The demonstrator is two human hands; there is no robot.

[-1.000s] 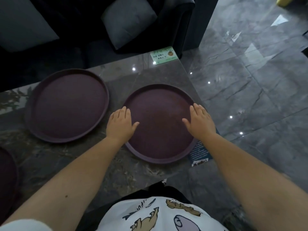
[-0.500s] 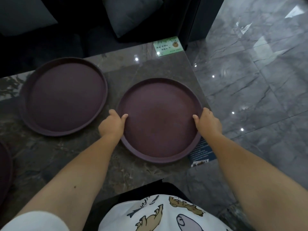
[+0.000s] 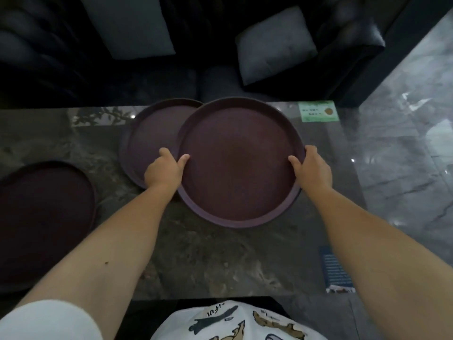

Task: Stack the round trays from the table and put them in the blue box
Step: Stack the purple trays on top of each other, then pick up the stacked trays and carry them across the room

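Observation:
A dark purple round tray is held above the marble table. My left hand grips its left rim and my right hand grips its right rim, thumbs inside. The held tray overlaps the right part of a second round tray lying flat on the table behind my left hand. A third round tray lies at the left edge of the view. No blue box is in view.
A dark sofa with grey cushions stands behind the table. A green card lies at the table's far right corner and a blue leaflet at its near right edge. Glossy grey floor lies to the right.
Both hands closed on the right tray's rim, lifted it off the table and carried it left, so it now overlaps the middle tray. The camera view has swung left.

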